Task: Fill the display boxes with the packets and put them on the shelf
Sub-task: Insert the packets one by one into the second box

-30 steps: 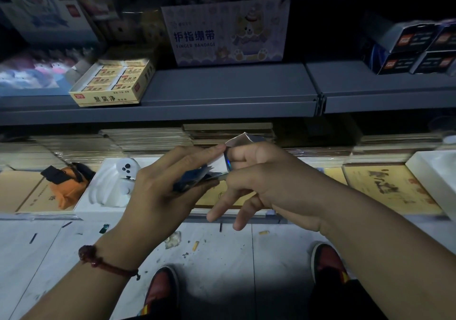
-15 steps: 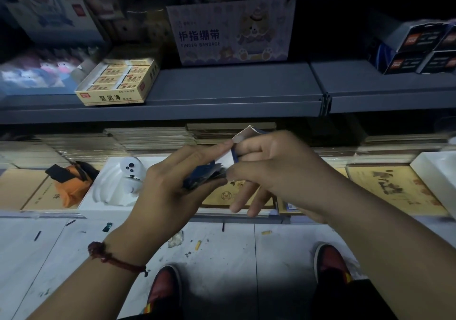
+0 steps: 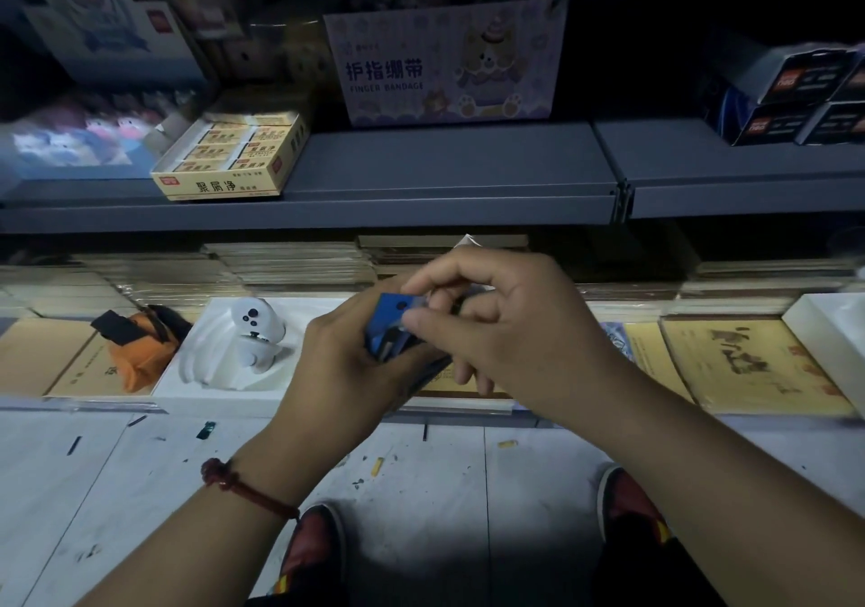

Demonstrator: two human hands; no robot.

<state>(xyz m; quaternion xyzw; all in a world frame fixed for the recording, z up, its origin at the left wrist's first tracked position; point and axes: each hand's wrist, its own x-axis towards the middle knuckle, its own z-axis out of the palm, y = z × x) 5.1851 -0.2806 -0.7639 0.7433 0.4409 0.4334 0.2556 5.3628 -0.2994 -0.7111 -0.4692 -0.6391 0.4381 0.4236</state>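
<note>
Both hands meet in front of the lower shelf, holding a small stack of blue packets [image 3: 391, 325]. My left hand [image 3: 341, 372] grips the stack from below and behind. My right hand [image 3: 510, 325] pinches its top edge with thumb and forefinger, and a pale corner of packaging [image 3: 468, 240] sticks up behind its knuckles. Most of the stack is hidden by my fingers. On the grey shelf [image 3: 444, 166] above stands a yellow display box [image 3: 234, 157] with several packets in rows.
A "finger bandage" carton [image 3: 444, 63] sits at the shelf's back, dark boxes [image 3: 795, 100] at the right. The lower shelf carries stacks of flat books [image 3: 749, 363], a white ghost figure [image 3: 252, 339] and an orange pouch [image 3: 140, 344]. My shoes [image 3: 318, 550] stand on the littered floor.
My hands have closed in together over the packets. The stack has turned so its blue face shows, and my right fingers have curled over its top.
</note>
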